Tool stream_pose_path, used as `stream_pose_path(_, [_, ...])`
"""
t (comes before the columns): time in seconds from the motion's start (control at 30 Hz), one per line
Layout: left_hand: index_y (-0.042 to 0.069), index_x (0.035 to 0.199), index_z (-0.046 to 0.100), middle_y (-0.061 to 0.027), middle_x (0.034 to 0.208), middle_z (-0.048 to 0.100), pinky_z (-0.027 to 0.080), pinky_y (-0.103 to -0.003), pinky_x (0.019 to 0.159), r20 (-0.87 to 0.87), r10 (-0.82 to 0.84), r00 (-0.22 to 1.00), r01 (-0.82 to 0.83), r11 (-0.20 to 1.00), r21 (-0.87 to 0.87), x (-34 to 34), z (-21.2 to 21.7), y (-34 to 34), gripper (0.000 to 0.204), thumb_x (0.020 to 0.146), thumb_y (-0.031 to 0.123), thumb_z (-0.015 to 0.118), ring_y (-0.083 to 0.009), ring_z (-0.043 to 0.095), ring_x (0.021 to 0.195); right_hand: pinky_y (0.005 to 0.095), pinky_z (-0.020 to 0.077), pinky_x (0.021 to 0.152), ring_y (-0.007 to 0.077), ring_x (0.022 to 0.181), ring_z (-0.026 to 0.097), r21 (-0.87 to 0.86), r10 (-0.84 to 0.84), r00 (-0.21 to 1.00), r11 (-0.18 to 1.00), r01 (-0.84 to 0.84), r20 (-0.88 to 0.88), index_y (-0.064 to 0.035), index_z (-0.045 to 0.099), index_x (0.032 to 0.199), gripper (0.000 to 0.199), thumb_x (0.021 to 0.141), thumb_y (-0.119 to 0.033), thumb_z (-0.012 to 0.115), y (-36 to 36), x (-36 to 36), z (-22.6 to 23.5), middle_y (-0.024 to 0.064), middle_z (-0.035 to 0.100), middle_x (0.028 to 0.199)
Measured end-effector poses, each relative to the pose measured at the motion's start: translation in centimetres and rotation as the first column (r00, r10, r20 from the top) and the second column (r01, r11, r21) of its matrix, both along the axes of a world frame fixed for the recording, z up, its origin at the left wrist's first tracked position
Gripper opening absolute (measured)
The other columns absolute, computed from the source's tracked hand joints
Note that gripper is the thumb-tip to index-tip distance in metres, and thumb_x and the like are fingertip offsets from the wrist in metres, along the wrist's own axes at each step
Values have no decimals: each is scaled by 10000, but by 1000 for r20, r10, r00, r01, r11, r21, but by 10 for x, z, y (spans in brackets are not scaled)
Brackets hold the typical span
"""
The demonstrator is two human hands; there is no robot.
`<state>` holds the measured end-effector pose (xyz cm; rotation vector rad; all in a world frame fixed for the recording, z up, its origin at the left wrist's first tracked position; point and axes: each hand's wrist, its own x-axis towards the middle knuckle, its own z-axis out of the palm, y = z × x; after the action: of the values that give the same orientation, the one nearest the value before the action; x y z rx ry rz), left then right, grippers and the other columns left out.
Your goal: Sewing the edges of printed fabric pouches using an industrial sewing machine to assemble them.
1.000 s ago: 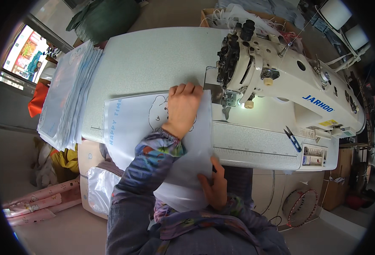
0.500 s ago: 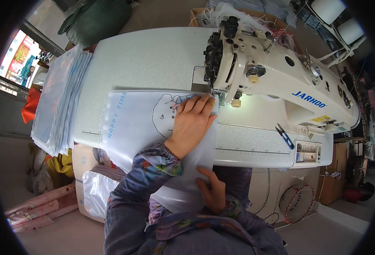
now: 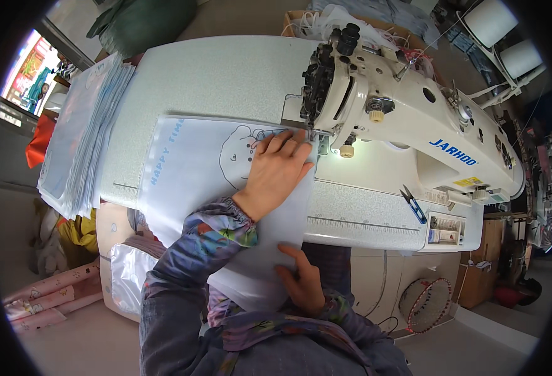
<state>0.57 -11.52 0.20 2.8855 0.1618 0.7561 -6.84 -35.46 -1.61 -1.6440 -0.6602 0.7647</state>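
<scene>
Head view: a person sat at a white sewing machine [image 3: 401, 119].
Left hand [image 3: 280, 170]: spread flat on the printed white fabric [image 3: 194, 166], fingertips touching the needle area.
Right hand [image 3: 302, 282]: fingers curled, pinching the fabric's near edge below the table [image 3: 226, 69].
Change: the left hand had slid the fabric closer to the needle than a second earlier, so feeding looked underway.
Nearby: stacked sheets [image 3: 82, 138]; blue snips [image 3: 413, 205].

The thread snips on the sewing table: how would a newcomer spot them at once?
Start at the cream sewing machine and drop to the table strip in front of it. The thread snips lie there, right of both hands: the only small blue-handled tool.
</scene>
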Motion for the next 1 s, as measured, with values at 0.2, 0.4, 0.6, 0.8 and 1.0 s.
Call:
stream_pose_path(0.2, [39,1152,641,-181,1336,659,497,-475,1033,111,-33,993,69,940,-334,-28,11,29,346,856,121,801,-393,626,1197,250,519,687,85,719,603,35,-20,999,999,22,-50,-47,530,1468,460,1025,5,640,2,6,-12,95,690,1024])
stream_pose_path(0.4, [-22,1246,585,-97,1151,622,477,-357,1009,345,844,411,-609,535,-585,-214,-28,63,305,1047,173,706,-204,585,1075,311,559,875,150,944,671,149,-68,994,986,80,-82,-4,383,1554,507,1069,33,524,-2,-1,-17,153,592,1335])
stream_pose_path(0.6, [26,1204,680,-8,1104,677,458,-233,884,-181,616,766,-269,52,-962,-323,-71,65,255,1092,252,645,-71,577,983,356,554,942,195,1079,663,242,-119,956,952,186,-267,-8,169,1645,622,1095,17,458,6,-14,-14,204,596,1354])
stream_pose_path(0.8, [23,1154,738,-12,990,743,524,-247,761,-198,544,815,-214,-35,-976,-346,-66,73,278,1092,277,645,-75,650,833,356,499,1036,191,1157,627,259,-66,929,951,169,-364,-26,35,1690,685,1118,-20,411,-5,-20,-6,177,573,1400])
stream_pose_path(1.0, [-1,1187,738,-30,1013,758,537,-250,788,-219,560,799,-229,-54,-972,-363,-78,82,322,1094,292,641,-91,672,853,303,483,995,130,1109,614,177,-53,916,975,133,-397,2,413,1539,415,1130,-67,434,-8,-20,-23,105,652,1292])
